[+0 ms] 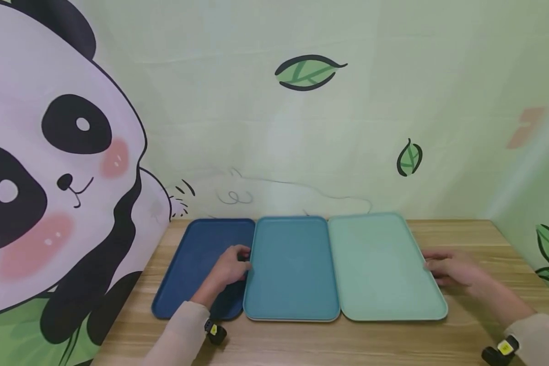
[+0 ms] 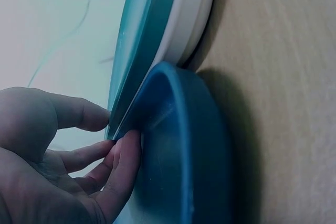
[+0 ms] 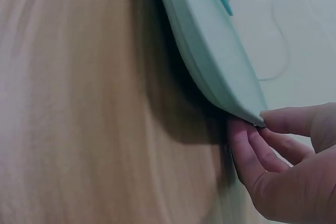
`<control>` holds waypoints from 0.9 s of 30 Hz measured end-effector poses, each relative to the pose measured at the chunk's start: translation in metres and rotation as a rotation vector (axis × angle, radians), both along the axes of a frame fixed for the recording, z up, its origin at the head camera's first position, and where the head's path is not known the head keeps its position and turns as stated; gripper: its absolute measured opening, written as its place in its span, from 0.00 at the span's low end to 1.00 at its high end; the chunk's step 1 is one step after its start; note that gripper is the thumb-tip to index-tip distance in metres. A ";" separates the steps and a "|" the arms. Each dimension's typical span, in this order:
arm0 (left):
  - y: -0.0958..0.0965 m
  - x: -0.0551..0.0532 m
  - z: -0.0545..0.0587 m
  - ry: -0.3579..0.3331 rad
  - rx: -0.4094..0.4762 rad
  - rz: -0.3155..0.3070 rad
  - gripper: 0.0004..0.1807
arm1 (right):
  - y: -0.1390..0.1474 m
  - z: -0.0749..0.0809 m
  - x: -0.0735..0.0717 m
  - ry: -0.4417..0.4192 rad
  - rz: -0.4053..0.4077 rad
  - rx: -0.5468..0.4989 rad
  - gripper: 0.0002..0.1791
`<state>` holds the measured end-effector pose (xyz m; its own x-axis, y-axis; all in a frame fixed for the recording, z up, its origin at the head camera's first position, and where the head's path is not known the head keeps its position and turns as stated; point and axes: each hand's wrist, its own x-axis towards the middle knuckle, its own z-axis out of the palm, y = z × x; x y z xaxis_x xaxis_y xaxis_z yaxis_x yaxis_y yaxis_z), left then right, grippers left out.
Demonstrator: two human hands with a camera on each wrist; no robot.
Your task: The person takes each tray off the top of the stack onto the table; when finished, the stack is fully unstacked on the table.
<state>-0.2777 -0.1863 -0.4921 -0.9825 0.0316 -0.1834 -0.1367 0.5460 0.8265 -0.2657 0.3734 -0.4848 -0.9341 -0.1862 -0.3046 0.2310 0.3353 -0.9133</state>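
Three rectangular trays lie side by side: a dark blue tray point(image 1: 196, 269) on the left, a teal blue tray point(image 1: 293, 269) in the middle and a mint green tray point(image 1: 386, 267) on the right. My left hand point(image 1: 231, 265) reaches over the dark blue tray and pinches the teal tray's left rim, thumb above and fingers below. Under that teal rim point(image 2: 137, 40), a pale layer point(image 2: 181, 19) shows in the left wrist view. At the mint tray's right edge, my right hand point(image 1: 457, 270) pinches the rim, its thumb on top and its fingers point(image 3: 247, 150) underneath.
The trays rest on a wood-grain table point(image 1: 302, 343). Right behind its back edge hangs a pale green backdrop point(image 1: 238, 112) with a large printed panda point(image 1: 87, 203) and leaves. Each wrist wears a small black camera, such as the left one point(image 1: 216, 333).
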 end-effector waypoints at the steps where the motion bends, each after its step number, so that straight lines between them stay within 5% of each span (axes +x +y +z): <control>1: 0.000 0.000 0.001 0.001 -0.005 -0.002 0.26 | -0.001 -0.001 0.000 -0.001 -0.002 0.003 0.34; 6: -0.002 0.000 0.003 0.013 -0.025 -0.004 0.27 | -0.008 0.001 -0.001 0.044 -0.002 0.059 0.32; 11: -0.003 -0.002 0.003 0.023 -0.038 0.002 0.26 | -0.016 0.008 -0.001 0.167 0.045 0.294 0.28; 17: 0.001 -0.002 0.002 0.021 -0.066 -0.005 0.25 | -0.022 0.013 0.001 0.211 0.102 0.477 0.28; 21: 0.001 0.000 0.003 0.021 -0.067 -0.001 0.26 | -0.036 0.016 -0.001 0.377 0.059 0.592 0.27; 24: 0.001 0.000 0.002 0.021 -0.067 -0.001 0.26 | -0.059 0.020 -0.002 0.501 0.022 0.585 0.23; 27: 0.001 -0.001 -0.001 0.011 -0.056 -0.011 0.25 | -0.087 0.023 -0.002 0.504 0.055 0.483 0.22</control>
